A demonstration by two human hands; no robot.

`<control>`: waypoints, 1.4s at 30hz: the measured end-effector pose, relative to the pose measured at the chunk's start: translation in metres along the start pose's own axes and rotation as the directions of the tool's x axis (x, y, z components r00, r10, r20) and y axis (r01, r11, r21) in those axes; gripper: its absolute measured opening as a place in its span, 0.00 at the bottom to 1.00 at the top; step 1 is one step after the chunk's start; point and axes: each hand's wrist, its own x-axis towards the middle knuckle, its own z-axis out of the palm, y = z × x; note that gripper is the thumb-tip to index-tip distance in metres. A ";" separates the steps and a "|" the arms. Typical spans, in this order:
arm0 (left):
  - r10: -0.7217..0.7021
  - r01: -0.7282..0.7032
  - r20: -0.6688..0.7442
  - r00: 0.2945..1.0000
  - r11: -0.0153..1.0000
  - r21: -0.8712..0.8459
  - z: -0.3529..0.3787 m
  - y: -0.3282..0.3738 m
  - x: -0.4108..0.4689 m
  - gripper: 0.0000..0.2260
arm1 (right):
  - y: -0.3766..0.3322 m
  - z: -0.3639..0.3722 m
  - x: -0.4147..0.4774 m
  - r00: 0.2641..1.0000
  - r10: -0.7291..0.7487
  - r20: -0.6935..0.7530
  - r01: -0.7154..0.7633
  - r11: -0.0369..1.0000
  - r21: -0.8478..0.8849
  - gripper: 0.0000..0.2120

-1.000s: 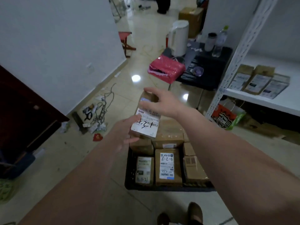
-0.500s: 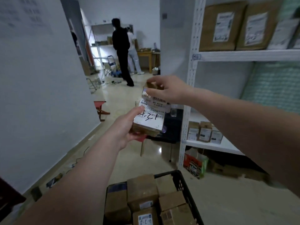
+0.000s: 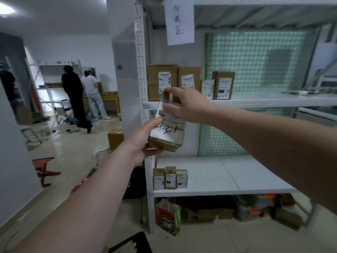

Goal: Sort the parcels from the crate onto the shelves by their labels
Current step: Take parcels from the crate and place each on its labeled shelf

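I hold a small brown parcel (image 3: 168,132) with a white label, handwritten "4-3-1", in front of the white shelf unit's post (image 3: 141,73). My left hand (image 3: 145,141) grips its lower left corner from below. My right hand (image 3: 186,105) pinches its top end. Several brown parcels (image 3: 162,82) stand on the upper shelf (image 3: 273,102). Three small parcels (image 3: 170,178) stand at the left front of the lower shelf (image 3: 228,190). Only a corner of the black crate (image 3: 131,242) shows at the bottom edge.
A paper sign (image 3: 179,20) hangs from the top shelf. Bags and boxes (image 3: 168,219) lie under the lowest shelf. A red stool (image 3: 43,168) and a cardboard box (image 3: 115,138) stand on the floor at left. Two people (image 3: 74,95) stand at far shelves.
My view has lifted from the crate on the floor up to the shelf unit. Both hands have raised the parcel from above the crate to shelf height.
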 end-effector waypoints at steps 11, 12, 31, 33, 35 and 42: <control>0.115 -0.109 0.296 0.948 0.993 -0.036 0.242 0.033 -0.007 0.09 | 0.136 -0.178 -0.122 0.966 0.172 -0.194 -0.210 0.959 -0.193 0.27; 0.124 -0.115 0.328 0.937 0.992 -0.046 0.260 0.034 -0.010 0.09 | 0.146 -0.191 -0.132 0.959 0.184 -0.213 -0.229 0.951 -0.208 0.27; 0.185 -0.114 0.295 0.938 0.964 -0.242 0.319 0.036 0.013 0.08 | 0.196 -0.213 -0.126 0.952 0.101 -0.288 -0.168 0.962 -0.216 0.26; 0.165 -0.090 0.281 0.945 0.961 -0.262 0.312 0.029 0.019 0.08 | 0.200 -0.200 -0.120 0.956 0.101 -0.274 -0.152 0.973 -0.175 0.26; 0.145 -0.068 0.252 0.957 0.954 -0.291 0.303 0.021 0.026 0.07 | 0.203 -0.182 -0.111 0.954 0.121 -0.273 -0.151 0.984 -0.090 0.29; 0.074 -0.001 0.205 0.976 0.942 -0.336 0.247 -0.017 0.060 0.07 | 0.210 -0.106 -0.079 0.937 0.340 -0.081 -0.271 0.853 0.446 0.48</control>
